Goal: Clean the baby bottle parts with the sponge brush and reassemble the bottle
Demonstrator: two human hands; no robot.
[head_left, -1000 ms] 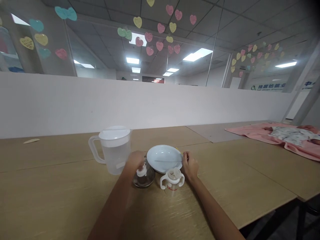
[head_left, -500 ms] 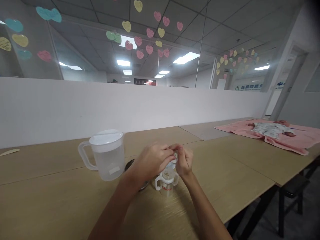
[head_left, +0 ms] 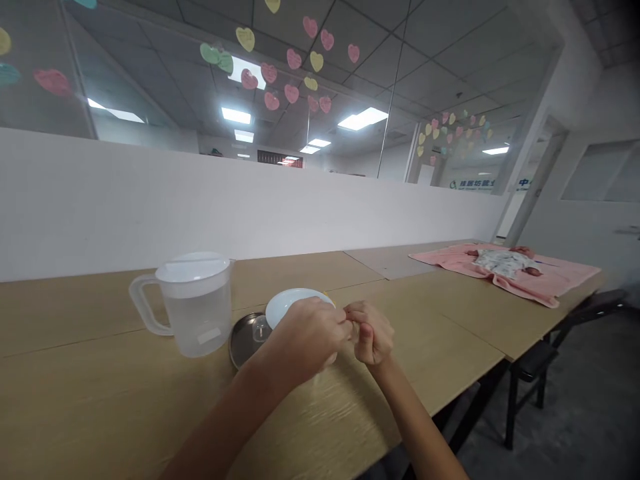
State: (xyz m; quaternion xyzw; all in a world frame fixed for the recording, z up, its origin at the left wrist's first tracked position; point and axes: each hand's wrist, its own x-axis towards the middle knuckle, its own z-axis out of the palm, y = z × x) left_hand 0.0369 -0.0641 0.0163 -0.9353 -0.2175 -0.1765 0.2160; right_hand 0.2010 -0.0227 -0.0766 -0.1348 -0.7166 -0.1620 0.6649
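Observation:
My left hand (head_left: 311,337) is closed, its fingertips meeting those of my right hand (head_left: 373,333) above the table. The right hand is curled, thumb folded in. Whatever lies between the fingers is too small and covered to make out. Behind my left wrist sits a round metal dish (head_left: 241,341) holding a small clear plastic cap (head_left: 260,329). A white plate (head_left: 286,301) stands just beyond my left hand, partly covered by it. The two-handled baby bottle seen earlier is mostly or wholly hidden behind my left hand.
On the left stands a lidded clear plastic pitcher (head_left: 197,317) with its handle pointing left. A doll (head_left: 503,263) lies on a pink towel (head_left: 545,283) at the table's far right. A white wall (head_left: 250,207) rises behind the table (head_left: 100,387); a dark chair (head_left: 533,363) stands right.
My view has turned rightward. My hands have come down, and the baby bottle and the white piece between my fingers are now hidden. The white plate has come into view.

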